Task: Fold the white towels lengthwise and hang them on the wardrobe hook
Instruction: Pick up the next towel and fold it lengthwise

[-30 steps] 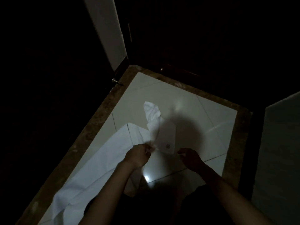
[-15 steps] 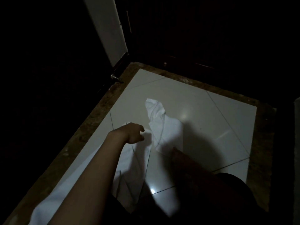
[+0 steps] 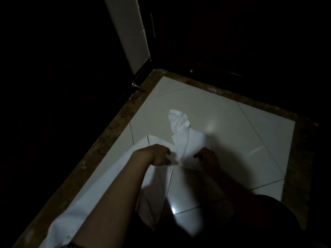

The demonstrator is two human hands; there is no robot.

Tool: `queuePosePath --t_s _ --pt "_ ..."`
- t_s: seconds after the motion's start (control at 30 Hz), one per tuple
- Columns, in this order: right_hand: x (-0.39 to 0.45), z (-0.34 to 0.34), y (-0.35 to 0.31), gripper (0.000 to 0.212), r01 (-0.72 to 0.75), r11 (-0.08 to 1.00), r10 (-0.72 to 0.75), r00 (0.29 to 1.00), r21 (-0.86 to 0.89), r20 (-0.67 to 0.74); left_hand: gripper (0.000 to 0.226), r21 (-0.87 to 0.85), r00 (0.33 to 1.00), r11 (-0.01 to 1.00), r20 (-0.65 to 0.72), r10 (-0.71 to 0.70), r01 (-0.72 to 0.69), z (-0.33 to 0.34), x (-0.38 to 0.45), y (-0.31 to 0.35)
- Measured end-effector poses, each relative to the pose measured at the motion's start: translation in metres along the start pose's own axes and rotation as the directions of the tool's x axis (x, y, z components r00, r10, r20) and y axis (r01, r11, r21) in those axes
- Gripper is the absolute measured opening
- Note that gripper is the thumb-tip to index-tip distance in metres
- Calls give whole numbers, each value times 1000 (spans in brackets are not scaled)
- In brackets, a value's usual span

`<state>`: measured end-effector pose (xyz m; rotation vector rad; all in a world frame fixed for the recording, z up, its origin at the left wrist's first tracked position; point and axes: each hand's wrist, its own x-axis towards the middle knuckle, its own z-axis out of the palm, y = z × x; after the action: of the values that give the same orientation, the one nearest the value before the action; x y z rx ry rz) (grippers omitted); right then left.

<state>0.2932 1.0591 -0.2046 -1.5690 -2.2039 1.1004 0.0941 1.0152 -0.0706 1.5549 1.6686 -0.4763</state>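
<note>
Seemingly both hands, left hand (image 3: 160, 155) and right hand (image 3: 207, 158), pinch the white towel (image 3: 180, 138) between them.

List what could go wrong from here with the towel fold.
1. The room is dim and the right hand lies in shadow, so the white towel edges may be matched badly.
2. The far end is bunched and twisted; folding over it could trap creases.
3. The left hand grips only one spot, so cloth may drag on the tiled floor.

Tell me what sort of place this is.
Probably a dim indoor room or entryway in a home or hotel: glossy white floor tiles with a brown stone border, a dark wooden door beside a pale wall, and a white towel on the floor.
</note>
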Motion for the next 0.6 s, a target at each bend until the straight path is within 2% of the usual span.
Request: queuePosePath --t_s 0.07,0.13,0.2,0.27,0.33,0.37,0.5,0.6 --pt "6 -17 -15 20 -80 995 81 997 63 -19 52 -97 998 993 -21 60 -61 3 -3 11" --pt "14 -31 -27 25 -145 989 143 987 20 79 51 -147 998 987 -6 63 -63 9 -7 15" --pt "15 -24 -24 40 -239 966 257 926 -98 276 51 -97 996 995 77 44 -36 17 -5 12" --pt "10 -11 -14 52 -196 936 312 845 -292 435 50 -41 990 999 137 30 -25 20 3 4" --pt "3 10 1 56 -145 895 362 787 -421 499 50 -2 990 1000 138 13 -13 21 15 -5" --pt "-3 21 9 55 -137 879 377 786 -457 490 50 15 992 1000 125 10 -12 22 22 -9" --pt "-12 60 43 45 3 780 248 917 -625 314 50 3 999 1000 43 17 -17 27 48 -22" --pt "-11 73 51 44 31 786 199 933 -618 299 49 -36 999 999 37 -10 11 38 57 -29"
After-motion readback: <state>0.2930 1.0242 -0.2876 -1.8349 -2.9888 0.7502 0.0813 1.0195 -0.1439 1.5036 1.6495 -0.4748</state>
